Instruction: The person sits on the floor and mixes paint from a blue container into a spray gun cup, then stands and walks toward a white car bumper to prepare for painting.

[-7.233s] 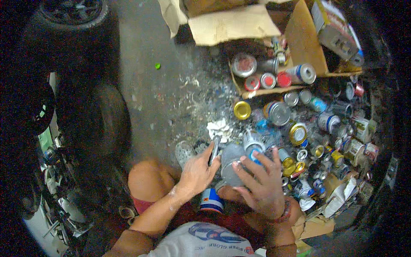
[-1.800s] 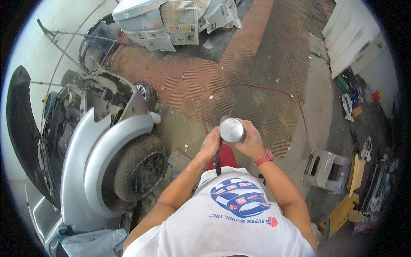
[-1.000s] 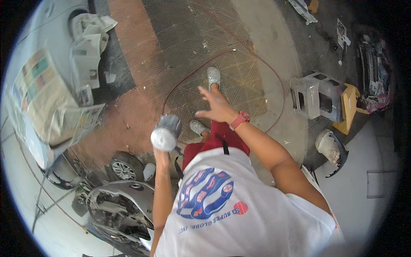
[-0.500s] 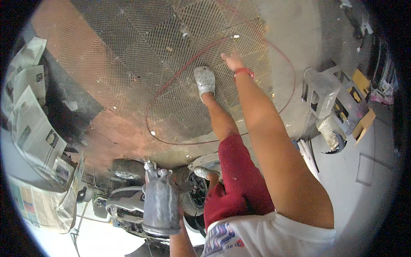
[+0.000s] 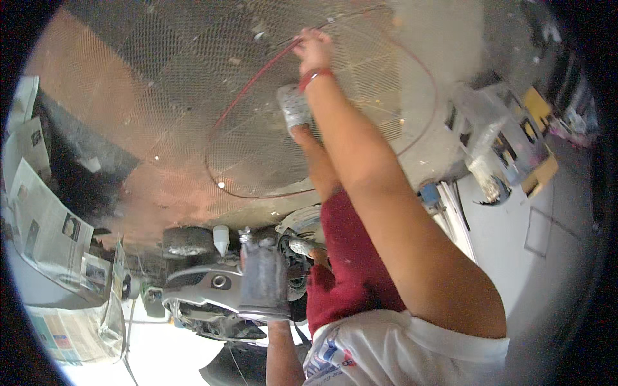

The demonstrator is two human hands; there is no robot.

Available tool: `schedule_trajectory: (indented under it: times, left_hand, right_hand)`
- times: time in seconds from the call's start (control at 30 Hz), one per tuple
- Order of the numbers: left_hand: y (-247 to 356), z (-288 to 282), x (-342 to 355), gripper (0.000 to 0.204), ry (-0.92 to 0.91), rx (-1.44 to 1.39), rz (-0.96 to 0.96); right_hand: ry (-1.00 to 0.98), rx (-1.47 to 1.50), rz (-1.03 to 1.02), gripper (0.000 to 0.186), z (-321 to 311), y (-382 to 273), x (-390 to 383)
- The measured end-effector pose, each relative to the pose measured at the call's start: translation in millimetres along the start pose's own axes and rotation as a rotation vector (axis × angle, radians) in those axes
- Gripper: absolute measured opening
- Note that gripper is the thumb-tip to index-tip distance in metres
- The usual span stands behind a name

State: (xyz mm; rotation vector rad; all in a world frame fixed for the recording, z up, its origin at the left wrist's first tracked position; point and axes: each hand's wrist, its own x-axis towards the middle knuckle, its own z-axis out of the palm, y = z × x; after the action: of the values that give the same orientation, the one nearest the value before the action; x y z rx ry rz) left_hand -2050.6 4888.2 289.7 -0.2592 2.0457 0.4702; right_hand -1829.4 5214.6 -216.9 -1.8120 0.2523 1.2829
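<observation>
My left hand (image 5: 279,327), mostly hidden behind the metal cup, holds a grey spray gun (image 5: 262,276) low in the middle of the head view, over the car parts. My right hand (image 5: 314,48) reaches far up and forward to the thin red hose (image 5: 255,77) lying looped on the mat, its blurred fingers overlapping the hose; whether they grip it I cannot tell. Below that hand is my foot in a pale perforated clog (image 5: 295,105).
A newspaper-masked car (image 5: 48,225) stands at the left. A grey car front end (image 5: 215,305), tyre (image 5: 183,241) and white funnel-shaped container (image 5: 220,238) lie below. At the right are a grey plastic panel (image 5: 489,122), cardboard (image 5: 539,174) and long strips (image 5: 450,212).
My right hand, earlier in the air with fingers apart, has moved forward onto the hose's line. The spray gun, earlier held in both hands, stays in my left. The view has swung down toward the floor.
</observation>
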Motion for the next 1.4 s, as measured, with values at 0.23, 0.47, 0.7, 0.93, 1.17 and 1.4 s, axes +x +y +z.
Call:
schedule_trajectory:
  times: [0.23,0.47,0.7,0.93,1.17,1.4]
  left_hand:
    - [76,-46,-36,0.050,-0.107,-0.018,0.159]
    - [184,-74,-64,0.048,-0.239,-0.113,0.443]
    - [306,-102,-77,0.034,-0.224,-0.177,0.486]
    - [441,-172,45,0.040,-0.518,-0.327,0.651]
    - [633,-216,80,0.052,-0.615,-0.206,0.820]
    - [750,-290,115,0.039,-0.346,-0.317,0.974]
  right_hand:
    - [-0.260,-0.086,0.008,0.029,3,-147,-218]
    - [-0.259,-0.023,-0.269,0.034,65,-241,-376]
    - [-0.168,0.118,-0.335,0.044,82,-331,-383]
    - [0.162,-1.077,-0.704,0.041,-68,-359,-425]
    - [1.208,-0.898,-0.332,0.038,-208,-317,-546]
    - [1.537,-0.597,-0.499,0.036,-207,-392,-622]
